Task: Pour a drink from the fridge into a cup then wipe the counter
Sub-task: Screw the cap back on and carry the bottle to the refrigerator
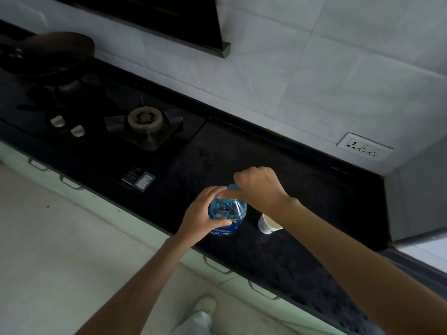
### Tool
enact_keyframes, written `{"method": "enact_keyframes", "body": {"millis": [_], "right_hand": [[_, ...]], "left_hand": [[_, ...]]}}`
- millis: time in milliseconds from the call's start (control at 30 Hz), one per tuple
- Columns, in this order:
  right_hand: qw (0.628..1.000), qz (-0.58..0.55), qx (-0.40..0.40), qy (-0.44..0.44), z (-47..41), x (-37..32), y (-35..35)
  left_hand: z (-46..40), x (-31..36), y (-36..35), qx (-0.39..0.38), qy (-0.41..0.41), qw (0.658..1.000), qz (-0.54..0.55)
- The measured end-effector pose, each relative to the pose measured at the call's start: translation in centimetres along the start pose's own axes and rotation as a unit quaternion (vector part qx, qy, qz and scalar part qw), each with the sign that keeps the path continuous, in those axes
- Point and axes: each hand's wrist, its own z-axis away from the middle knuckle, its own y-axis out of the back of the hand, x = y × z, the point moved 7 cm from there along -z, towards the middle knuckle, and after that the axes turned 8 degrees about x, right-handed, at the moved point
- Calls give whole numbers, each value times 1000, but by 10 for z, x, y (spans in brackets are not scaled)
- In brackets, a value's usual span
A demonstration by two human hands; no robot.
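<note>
Now the blue bottle (227,213) stands on the dark worktop (302,189), near its front edge. The left hand (203,213) grips its body; the right hand (258,187) pinches the cap (233,186), probably unscrewing it. The white cup (266,224) waits at 3 o'clock, so pouring should follow.

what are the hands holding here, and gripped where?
Both hold the clear blue plastic bottle standing on the counter: left hand wraps its upper body, right hand grips the teal cap on top.
</note>
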Motion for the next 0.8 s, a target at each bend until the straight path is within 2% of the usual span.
{"method": "enact_keyframes", "body": {"millis": [33,100,200,267,367,433,533,600,667,733,800], "right_hand": [[1000,-20,6,-16,1,4,0],[988,-151,10,-35,7,15,-2],[938,-344,-3,25,12,13,1],[938,-340,2,66,12,8,1],[976,-208,28,65,8,3,-3],[989,-96,105,35,7,0,-3],[986,-30,154,-57,9,-3,2],[985,-63,112,-113,12,4,-7],[967,-190,93,-143,22,13,-10],[939,-310,100,-113,26,14,-7],[925,-364,88,-69,24,12,-9]], "left_hand": [[0,0,0,-1,-3,1000,-2],[-2,1,0,-5,-8,1000,-7],[-2,0,0,-8,-18,1000,-18],[-3,-1,0,-10,-21,999,-21],[-6,-2,1,-16,-18,1000,-21],[-6,-3,0,-16,-18,1000,-18],[-5,-6,-2,-19,-20,1000,-14],[-6,-6,-2,-18,-27,999,-11],[-6,-7,-2,-20,-29,999,-8],[-7,-6,-1,-21,-30,999,-8],[-7,-7,-1,-22,-29,999,-12]]}}
